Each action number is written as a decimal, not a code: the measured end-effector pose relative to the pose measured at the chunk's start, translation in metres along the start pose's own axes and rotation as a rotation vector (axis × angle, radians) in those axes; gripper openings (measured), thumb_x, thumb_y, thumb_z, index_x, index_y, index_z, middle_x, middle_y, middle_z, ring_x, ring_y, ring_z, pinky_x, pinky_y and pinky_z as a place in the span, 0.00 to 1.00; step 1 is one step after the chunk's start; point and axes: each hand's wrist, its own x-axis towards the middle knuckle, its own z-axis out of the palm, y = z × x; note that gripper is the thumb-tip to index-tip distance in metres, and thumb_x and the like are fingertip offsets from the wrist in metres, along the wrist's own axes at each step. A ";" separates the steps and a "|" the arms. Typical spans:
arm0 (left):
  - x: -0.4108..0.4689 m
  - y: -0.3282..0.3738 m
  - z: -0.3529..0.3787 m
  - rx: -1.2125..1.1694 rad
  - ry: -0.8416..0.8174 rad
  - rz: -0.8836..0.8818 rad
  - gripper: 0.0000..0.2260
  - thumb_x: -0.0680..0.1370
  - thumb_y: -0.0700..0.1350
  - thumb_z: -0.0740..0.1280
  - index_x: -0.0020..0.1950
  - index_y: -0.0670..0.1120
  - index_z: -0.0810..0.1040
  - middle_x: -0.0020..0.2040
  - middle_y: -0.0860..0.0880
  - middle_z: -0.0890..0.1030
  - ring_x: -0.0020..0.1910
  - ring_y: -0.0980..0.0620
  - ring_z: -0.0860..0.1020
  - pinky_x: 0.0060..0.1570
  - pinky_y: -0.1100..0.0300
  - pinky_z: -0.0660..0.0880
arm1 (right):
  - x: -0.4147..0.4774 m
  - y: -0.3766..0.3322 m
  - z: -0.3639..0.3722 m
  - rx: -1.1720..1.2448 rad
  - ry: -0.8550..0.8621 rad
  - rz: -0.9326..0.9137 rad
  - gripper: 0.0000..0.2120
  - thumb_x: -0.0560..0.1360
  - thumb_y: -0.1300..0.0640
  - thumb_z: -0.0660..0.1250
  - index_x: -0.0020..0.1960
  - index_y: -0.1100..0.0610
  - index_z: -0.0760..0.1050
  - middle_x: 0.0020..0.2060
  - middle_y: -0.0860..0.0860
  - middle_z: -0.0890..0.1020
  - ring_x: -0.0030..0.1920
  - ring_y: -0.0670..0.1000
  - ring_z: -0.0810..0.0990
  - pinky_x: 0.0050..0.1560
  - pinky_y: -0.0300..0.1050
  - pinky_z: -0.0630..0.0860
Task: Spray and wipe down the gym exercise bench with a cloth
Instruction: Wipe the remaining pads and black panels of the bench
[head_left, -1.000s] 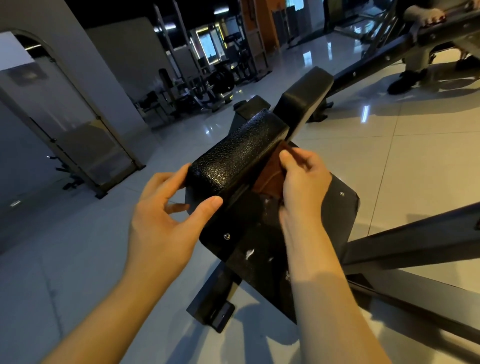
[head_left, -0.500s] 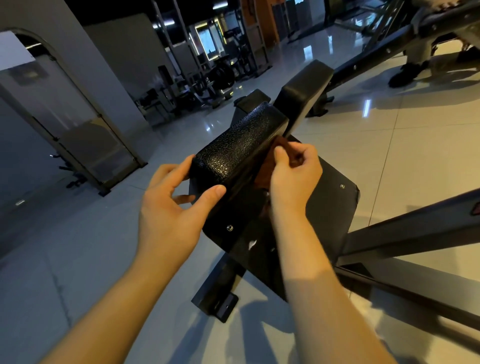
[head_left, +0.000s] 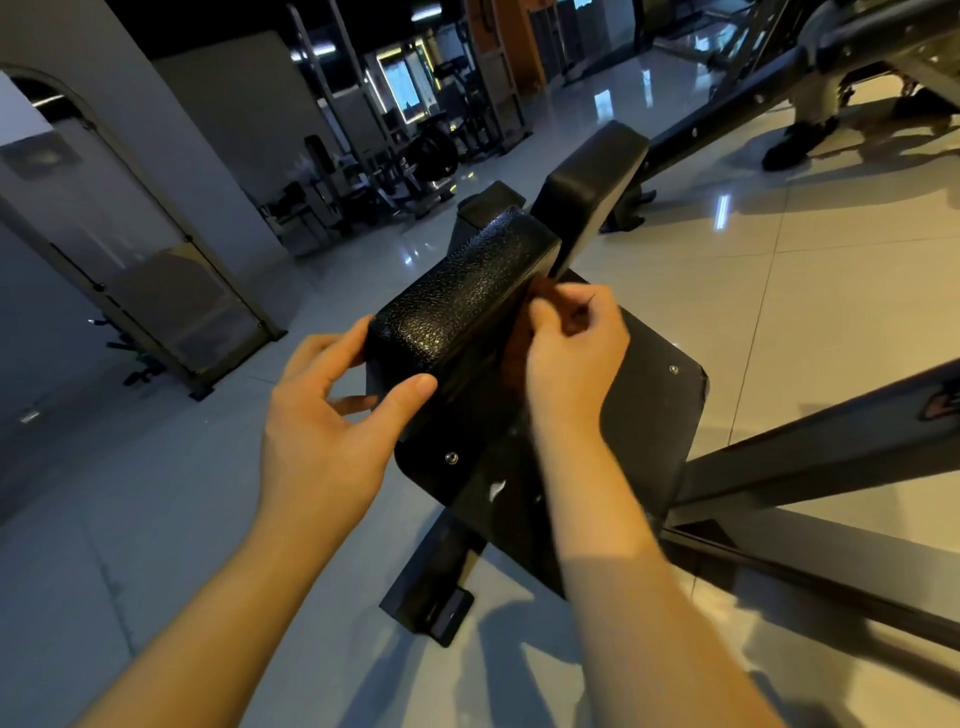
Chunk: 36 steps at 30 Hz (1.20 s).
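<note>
Glossy pale tiles cover the gym floor (head_left: 831, 291), with weight racks (head_left: 431, 150) in the dim background. At the centre stands the bench (head_left: 467, 306): a black pad with a pebbled, leather-like skin and rounded edges, set above a flat black plate (head_left: 649, 415) with two screw heads and a pale scuff. A second smooth black pad (head_left: 587, 182) rises just behind it.

The left hand (head_left: 322, 431) grips the pad's near end, thumb on the front face and fingers curled round the far side. The right hand (head_left: 571, 358) pinches a brown cloth (head_left: 543, 287) against the pad's right side; most of the cloth is hidden behind the fingers and slightly blurred.

A dark metal bar (head_left: 831, 441) crosses at right; a label at its edge is cut off and unreadable. Someone's dark shoe (head_left: 795, 145) shows at top right.
</note>
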 end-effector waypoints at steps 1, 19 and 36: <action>-0.001 0.000 0.000 -0.005 0.005 0.000 0.27 0.74 0.49 0.76 0.73 0.51 0.76 0.58 0.60 0.77 0.59 0.65 0.77 0.51 0.74 0.75 | 0.010 0.001 0.001 -0.003 -0.002 0.019 0.08 0.76 0.67 0.71 0.46 0.55 0.77 0.40 0.46 0.80 0.41 0.37 0.78 0.45 0.32 0.72; -0.003 -0.003 0.002 -0.016 0.020 0.047 0.23 0.76 0.47 0.75 0.70 0.55 0.75 0.56 0.58 0.77 0.59 0.63 0.77 0.53 0.71 0.77 | -0.049 0.055 0.014 0.179 -0.105 0.486 0.08 0.78 0.67 0.69 0.46 0.55 0.78 0.44 0.58 0.84 0.44 0.54 0.83 0.47 0.53 0.82; -0.001 -0.011 0.003 -0.012 0.019 0.087 0.26 0.75 0.51 0.73 0.72 0.50 0.76 0.56 0.58 0.76 0.59 0.61 0.77 0.54 0.71 0.76 | -0.098 0.040 0.015 0.303 -0.137 0.669 0.03 0.78 0.65 0.70 0.51 0.58 0.80 0.44 0.59 0.85 0.45 0.55 0.85 0.49 0.58 0.84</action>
